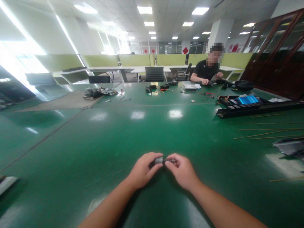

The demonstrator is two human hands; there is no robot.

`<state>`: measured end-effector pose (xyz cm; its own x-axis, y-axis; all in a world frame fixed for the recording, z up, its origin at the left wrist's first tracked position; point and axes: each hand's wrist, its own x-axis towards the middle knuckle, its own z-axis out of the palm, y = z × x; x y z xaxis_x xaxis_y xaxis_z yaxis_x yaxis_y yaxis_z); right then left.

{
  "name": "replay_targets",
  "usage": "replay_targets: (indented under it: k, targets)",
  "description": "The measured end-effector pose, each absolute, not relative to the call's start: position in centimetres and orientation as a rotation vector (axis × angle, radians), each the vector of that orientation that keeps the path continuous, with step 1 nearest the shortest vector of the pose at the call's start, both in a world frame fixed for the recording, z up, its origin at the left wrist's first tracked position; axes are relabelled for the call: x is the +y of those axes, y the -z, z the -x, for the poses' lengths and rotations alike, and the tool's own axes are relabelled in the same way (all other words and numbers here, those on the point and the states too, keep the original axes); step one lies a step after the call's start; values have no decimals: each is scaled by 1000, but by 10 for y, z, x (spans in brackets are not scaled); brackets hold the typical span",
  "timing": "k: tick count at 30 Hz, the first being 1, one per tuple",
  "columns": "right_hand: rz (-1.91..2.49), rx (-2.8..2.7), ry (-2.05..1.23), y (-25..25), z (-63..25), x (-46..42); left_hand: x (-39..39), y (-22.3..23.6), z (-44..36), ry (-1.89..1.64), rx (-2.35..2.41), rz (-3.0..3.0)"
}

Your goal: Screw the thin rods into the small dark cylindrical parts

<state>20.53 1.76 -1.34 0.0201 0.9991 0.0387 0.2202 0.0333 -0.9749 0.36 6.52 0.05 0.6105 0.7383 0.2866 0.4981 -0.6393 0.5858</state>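
Observation:
My left hand [145, 169] is closed, thumb and fingers pinching a short grey metal cylinder [158, 160] from its left end. From the right, my right hand [181, 169] grips a thin dark ridged rod [169, 160] between thumb and forefinger. The rod lines up with the cylinder's right end, and both lie roughly level just over the green tabletop [114, 136]. Whether the rod sits inside the cylinder or only meets it, I cannot tell. My fingers hide parts of both pieces.
Thin brown rods [268, 133] lie at the right, below a long black tray [256, 109] bearing a blue packet [248, 99]. Small dark parts [163, 86] and a heap of parts [98, 92] are farther back. Across the table sits a person [205, 71] in black.

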Motion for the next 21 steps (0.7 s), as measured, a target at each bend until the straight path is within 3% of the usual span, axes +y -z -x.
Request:
replay_targets:
  k: [21]
  targets:
    - [1331, -1316, -1123, 17, -205, 18, 66, -3, -4, -747, 979, -2341]
